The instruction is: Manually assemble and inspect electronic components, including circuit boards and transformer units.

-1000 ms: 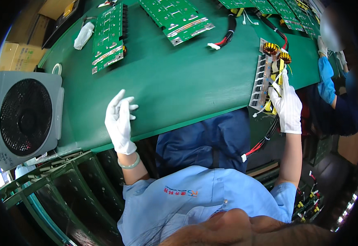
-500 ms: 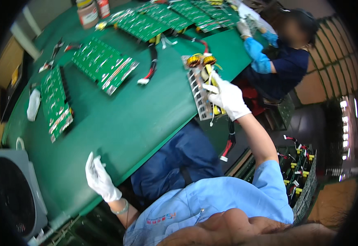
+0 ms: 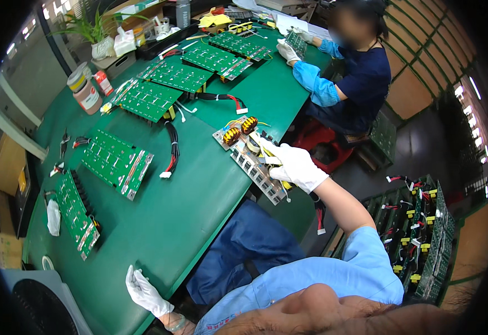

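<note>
My right hand, in a white glove, grips a circuit board at the front edge of the green table. The board has its parts facing up: two ring coils wound in yellow and black at its far end and a row of dark parts along a metal strip. A bundle of black and red wires with a white plug hangs from it past the table edge. My left hand, also gloved, is held at the near left edge with fingers stretched out and nothing in them.
Several green boards lie on the table, some with wire bundles. Jars and a plant stand farther back. A co-worker handles a board at the far right. A rack of boards is behind my right arm.
The view has shifted, showing more of the table's far side. My right hand keeps its grip on the circuit board; my left hand stays empty.
</note>
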`<state>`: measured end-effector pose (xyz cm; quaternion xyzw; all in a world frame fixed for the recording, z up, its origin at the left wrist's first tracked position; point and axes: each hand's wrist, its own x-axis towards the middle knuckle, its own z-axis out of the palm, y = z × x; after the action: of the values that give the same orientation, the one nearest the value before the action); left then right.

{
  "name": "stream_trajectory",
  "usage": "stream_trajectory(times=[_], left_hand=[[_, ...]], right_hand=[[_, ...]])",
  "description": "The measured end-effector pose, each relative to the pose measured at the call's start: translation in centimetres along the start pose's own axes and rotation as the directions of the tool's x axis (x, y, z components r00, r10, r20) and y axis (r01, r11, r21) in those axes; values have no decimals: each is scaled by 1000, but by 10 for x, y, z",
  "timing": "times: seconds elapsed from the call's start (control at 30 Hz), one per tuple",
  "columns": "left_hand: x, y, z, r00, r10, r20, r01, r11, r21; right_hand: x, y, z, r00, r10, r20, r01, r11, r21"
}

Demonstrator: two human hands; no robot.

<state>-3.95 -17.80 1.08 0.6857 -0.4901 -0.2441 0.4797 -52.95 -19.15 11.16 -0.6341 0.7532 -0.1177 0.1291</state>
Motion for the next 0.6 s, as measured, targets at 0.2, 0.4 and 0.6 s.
stream_trajectory(times=[0.2,0.4,0.6], left_hand=[[13,-15,10,990,141,15,-141,984,111],[61,-71,-24,658,737,155,-713,542,445],[41,-43,-11,991,124,39,-126,836,534]], right_hand=[[-3,15,3,996,-85,-22,84,996,-32],[-4,17,14,998,-63,-23,65,991,113],[-11,19,11,999,-8,-51,16,987,161]])
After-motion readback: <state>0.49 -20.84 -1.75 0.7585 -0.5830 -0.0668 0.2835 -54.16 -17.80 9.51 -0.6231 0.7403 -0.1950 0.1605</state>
